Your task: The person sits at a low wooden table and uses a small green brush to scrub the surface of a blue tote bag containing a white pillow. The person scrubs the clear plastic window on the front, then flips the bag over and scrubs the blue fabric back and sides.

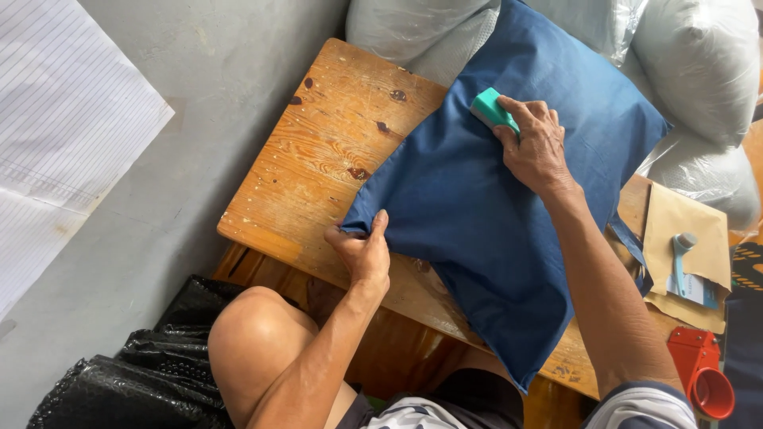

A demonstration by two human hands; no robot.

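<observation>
Head view, looking down on a small wooden desk with dark stains. A blue pillow in a blue fabric cover lies across the desk, its far corner running off toward white plastic-wrapped bags at the top. The left hand pinches the pillow's near-left corner at the desk's front edge, thumb on top, fingers curled under the fabric. The right hand lies on top of the pillow near its upper edge, fingers clenched round a teal block, probably a sponge or brush, pressing it against the fabric. Both forearms stretch in from the bottom; a bare knee sits below the desk's front edge, next to a black plastic bag on the floor. To the right, brown paper envelopes lie on the desk with a light-blue handled tool on them. A red tape dispenser sits at the lower right. Lined white paper lies on the grey floor at left, well apart from the desk.
</observation>
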